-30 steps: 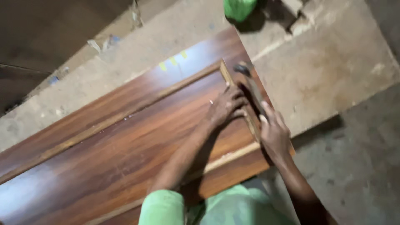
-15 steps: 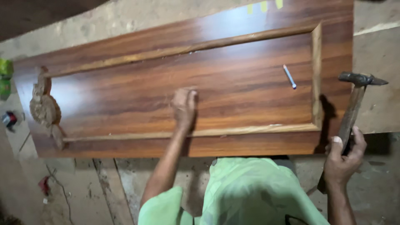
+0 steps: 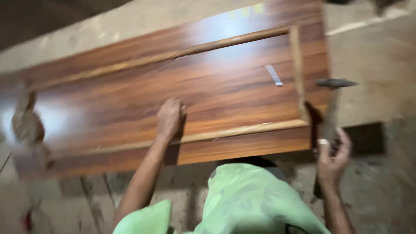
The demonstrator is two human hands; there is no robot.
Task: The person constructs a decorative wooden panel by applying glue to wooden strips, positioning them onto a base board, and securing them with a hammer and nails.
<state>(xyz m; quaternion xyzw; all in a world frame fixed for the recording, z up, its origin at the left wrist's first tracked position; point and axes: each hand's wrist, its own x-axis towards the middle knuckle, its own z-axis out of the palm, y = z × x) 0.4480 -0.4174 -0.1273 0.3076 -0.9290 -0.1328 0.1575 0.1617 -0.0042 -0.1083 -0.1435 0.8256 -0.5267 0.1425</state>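
A long brown wood-grain panel with a raised light moulding frame lies across a rough work surface. My left hand rests on the panel, fingers curled down on the wood just above the lower moulding strip. My right hand grips the wooden handle of a hammer upright off the panel's right end, its metal head beside the right moulding strip. A small grey metal piece lies loose on the panel inside the frame. A carved wooden ornament sits blurred at the panel's left end.
The pale, dusty work surface extends beyond the panel at right and behind it. My green shirt fills the lower middle. A dark gap shows under the surface edge near the right hand. The picture is motion-blurred.
The view swung from the panel's right corner to its full length. My hands left the corner moulding: the left now rests mid-panel, the right holds the hammer raised at the right end.
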